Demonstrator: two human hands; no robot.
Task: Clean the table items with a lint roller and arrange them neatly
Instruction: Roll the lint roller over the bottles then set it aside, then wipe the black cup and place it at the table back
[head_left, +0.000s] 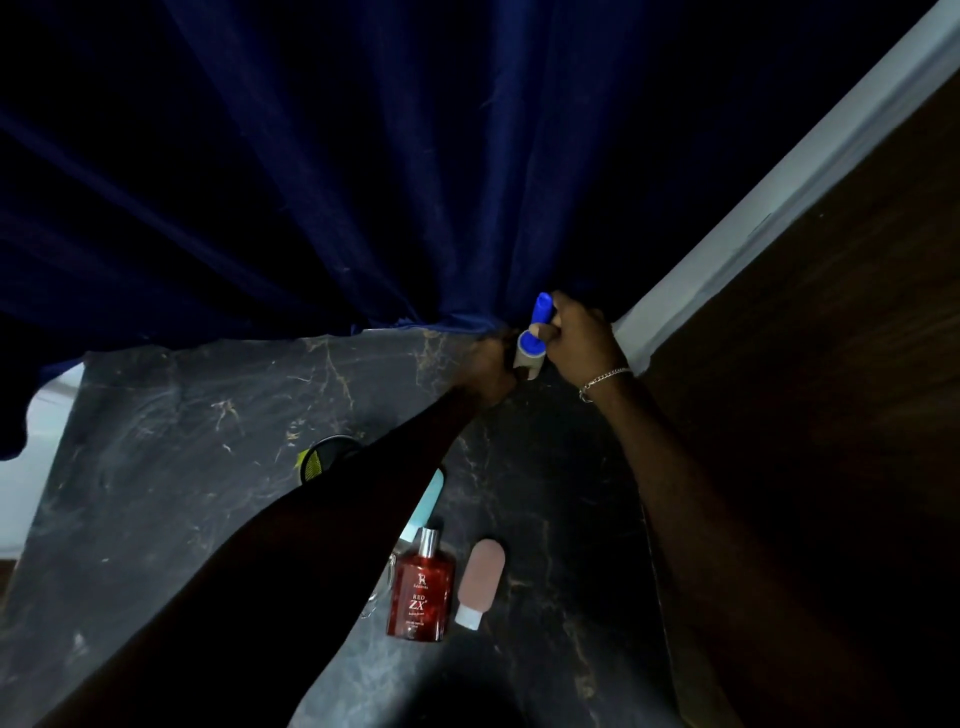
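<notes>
At the far edge of the dark marble table (182, 415), both my hands meet on a lint roller (535, 327) with a blue handle and a pale roll. My right hand (576, 338), with a chain bracelet on the wrist, grips the blue handle. My left hand (488, 371) is closed against the roll end; its fingers are in shadow. Nearer to me lie a red perfume bottle (421, 592), a pink tube with a white cap (480, 579) and a light teal item (428, 499), partly hidden by my left forearm.
A dark blue curtain (363, 182) hangs behind the table's far edge. A round black container with a yellow-green label (322, 460) stands at mid-table. A white wall strip (753, 218) and dark wood panel (831, 389) run along the right.
</notes>
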